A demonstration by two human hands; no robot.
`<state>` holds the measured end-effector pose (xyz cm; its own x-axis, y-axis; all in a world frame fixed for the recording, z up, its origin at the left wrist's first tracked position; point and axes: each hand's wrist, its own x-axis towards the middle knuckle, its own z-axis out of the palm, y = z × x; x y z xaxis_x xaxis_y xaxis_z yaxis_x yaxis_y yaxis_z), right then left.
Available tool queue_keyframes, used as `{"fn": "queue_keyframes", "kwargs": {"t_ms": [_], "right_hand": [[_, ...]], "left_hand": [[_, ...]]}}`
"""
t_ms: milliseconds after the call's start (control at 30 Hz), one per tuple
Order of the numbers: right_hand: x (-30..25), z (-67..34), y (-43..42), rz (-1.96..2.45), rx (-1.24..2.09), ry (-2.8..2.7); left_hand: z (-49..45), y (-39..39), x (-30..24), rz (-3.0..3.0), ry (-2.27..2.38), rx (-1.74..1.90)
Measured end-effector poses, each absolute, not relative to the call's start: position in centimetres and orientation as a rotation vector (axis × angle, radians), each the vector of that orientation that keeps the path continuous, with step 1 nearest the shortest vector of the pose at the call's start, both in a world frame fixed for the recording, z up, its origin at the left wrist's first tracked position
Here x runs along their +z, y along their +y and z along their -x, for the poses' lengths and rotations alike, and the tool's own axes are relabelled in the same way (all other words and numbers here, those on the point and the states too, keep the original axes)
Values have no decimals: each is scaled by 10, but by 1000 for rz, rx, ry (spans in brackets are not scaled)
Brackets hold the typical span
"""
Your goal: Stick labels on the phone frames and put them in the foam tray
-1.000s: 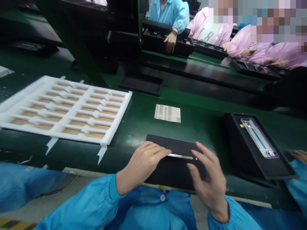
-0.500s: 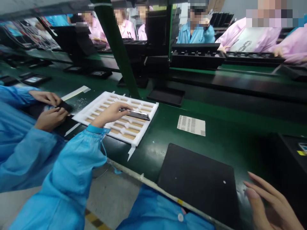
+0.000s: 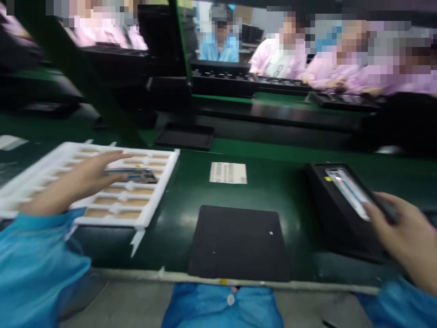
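Observation:
My left hand reaches over a white foam tray with several slots. Its thumb and fingers are pinched on the end of a thin dark phone frame, which lies across the tray's middle slots. My right hand is at the right, fingers curled on the near end of a second phone frame that rests in a black tray. Both hands are smeared by motion. A black mat lies bare between them, at the table's front edge.
A white sheet printed with dark bars lies on the green table beyond the mat. A small black tray and a green post stand further back. Other people sit behind long black trays across the line.
The view has swung back to the right. My left hand has lowered the frame onto the foam tray. My right hand has moved from beside the mat to the frame in the black tray.

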<state>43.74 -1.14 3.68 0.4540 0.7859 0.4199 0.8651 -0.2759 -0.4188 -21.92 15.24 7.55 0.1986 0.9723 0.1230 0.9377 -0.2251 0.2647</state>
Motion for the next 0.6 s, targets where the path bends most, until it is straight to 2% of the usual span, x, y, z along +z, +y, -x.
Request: {"fn": "queue_keyframes", "kwargs": {"t_ms": [67, 133, 333, 500, 600], "right_hand": [[34, -454, 4, 2253, -22, -1406], [23, -465, 14, 2313, 8, -1411], [15, -467, 21, 2511, 11, -1157], [39, -429, 3, 2193, -29, -902], [44, -363, -22, 1918, 39, -1032]], "left_hand": [[188, 143, 70, -2415, 1769, 667], [144, 126, 60, -2484, 1475, 806], [5, 60, 36, -2524, 805, 471], [-55, 26, 38, -2218, 543, 450], [-83, 19, 34, -1854, 540, 579]]}}
